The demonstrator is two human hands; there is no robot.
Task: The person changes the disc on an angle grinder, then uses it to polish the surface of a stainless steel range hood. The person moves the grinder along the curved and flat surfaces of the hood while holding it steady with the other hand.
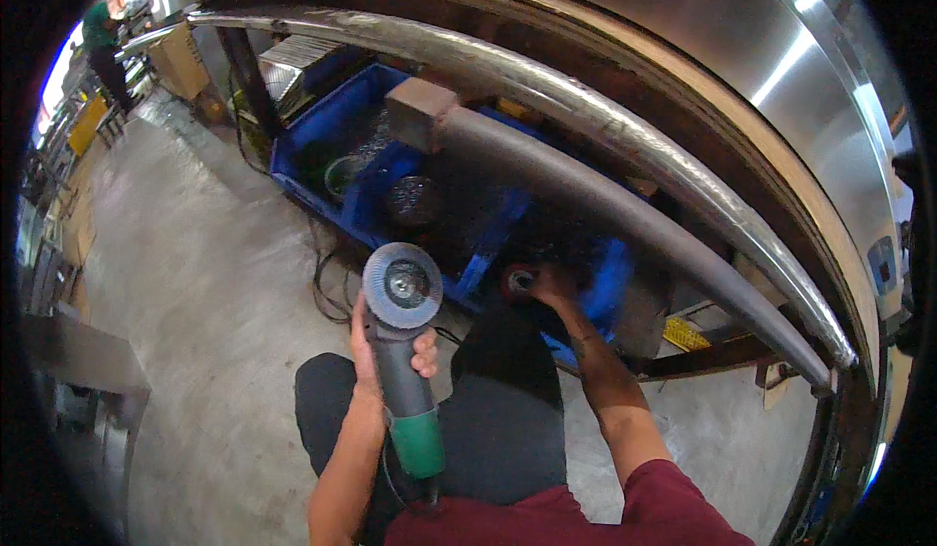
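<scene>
Green-and-grey angle grinder [410,404], round grey disc [402,285] already fitted, fills the clasped left hand [365,363]; the right hand [553,289], grip unclear, is at a reddish ring [517,281] not yet out of the blue plastic bin [613,278].

No words, labels, brands, numbers or signs can be read anywhere, left or right, near or far.

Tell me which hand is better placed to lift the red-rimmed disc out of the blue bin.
The right, I'd judge: the right hand is down in the blue bin, right by the red-rimmed disc, while the left hand is occupied gripping the angle grinder.
</scene>
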